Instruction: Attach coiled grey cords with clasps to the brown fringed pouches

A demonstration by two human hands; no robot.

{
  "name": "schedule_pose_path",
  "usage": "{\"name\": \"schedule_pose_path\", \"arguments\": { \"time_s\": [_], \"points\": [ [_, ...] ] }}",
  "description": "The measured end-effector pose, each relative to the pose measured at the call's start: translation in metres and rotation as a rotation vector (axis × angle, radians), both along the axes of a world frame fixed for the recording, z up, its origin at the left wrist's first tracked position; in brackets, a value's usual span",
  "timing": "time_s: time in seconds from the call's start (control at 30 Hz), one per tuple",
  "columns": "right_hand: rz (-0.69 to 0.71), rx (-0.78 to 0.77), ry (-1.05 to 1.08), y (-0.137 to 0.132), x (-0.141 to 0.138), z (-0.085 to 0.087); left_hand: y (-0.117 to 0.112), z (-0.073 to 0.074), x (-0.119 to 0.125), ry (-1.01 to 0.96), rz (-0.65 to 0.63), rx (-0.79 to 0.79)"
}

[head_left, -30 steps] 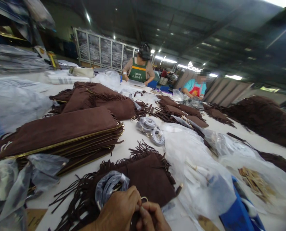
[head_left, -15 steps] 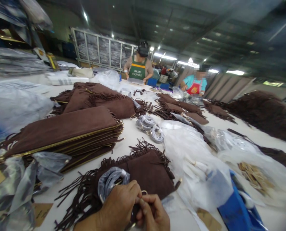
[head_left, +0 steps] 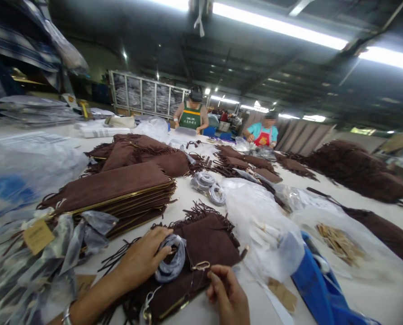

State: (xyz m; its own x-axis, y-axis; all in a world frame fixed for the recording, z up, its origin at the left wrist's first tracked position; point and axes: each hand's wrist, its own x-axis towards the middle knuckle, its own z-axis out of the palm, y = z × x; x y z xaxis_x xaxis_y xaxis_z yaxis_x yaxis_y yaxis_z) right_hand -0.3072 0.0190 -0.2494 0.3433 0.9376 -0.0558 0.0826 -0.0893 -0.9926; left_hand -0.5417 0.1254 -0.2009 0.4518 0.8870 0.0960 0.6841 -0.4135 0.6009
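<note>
At close work on the brown bag, judging by the pose: pinching near its right edge, just beside the gold clip, and bracing the grey coil on top. Reads as a fine handling step at the clip, not a lift of the bag. Calls next, most likely, for more fingertip care there, with the coil steadied against sliding off and the fringe out of the way.

Left hand: in from lower left, palm down, forearm slanting low over the near-left fringe strips, bangle at the wrist. Loosely spread, thumb across the coil, fingers reaching along its far-left rim. Touching the coil, not lifting it.

Right hand: in from the bottom edge, fingers curled, thumb brought up against forefinger. Too small and blurred there to tell of anything held in the pinch.

Bag: flat on the white table, right in front, fringed on the far side and at left, gold zip toward the near side. Coil on the bag's left part; clip between coil and right hand.

Round about: stack of like bags to the left, wrapped coils beyond, white plastic to the right. Across the table, two co-workers, one in a green apron, one in a red apron.
</note>
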Motion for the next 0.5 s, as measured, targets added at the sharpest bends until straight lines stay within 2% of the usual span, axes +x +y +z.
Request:
{"name": "schedule_pose_path", "arguments": {
  "time_s": [0.1,0.17,0.27,0.37,0.43,0.5],
  "points": [
    [0.019,0.098,-0.152,-0.003,-0.004,0.010,0.009,0.008,0.002,0.056,0.004,-0.083],
    [0.075,0.223,-0.293,-0.005,-0.008,0.013,0.013,0.014,0.005,0.113,0.011,-0.097],
    [0.171,0.437,-0.646,-0.006,-0.016,0.012,0.014,0.018,0.009,0.158,0.034,-0.075],
    [0.215,0.604,-1.034,-0.001,-0.028,0.000,0.011,0.019,0.010,0.158,0.043,-0.051],
    [0.135,0.728,-1.187,0.007,-0.038,-0.013,0.008,0.019,0.011,0.146,0.054,-0.049],
    [-0.063,0.890,-1.209,0.018,-0.045,-0.026,0.006,0.018,0.011,0.134,0.062,-0.061]
  ]
}}
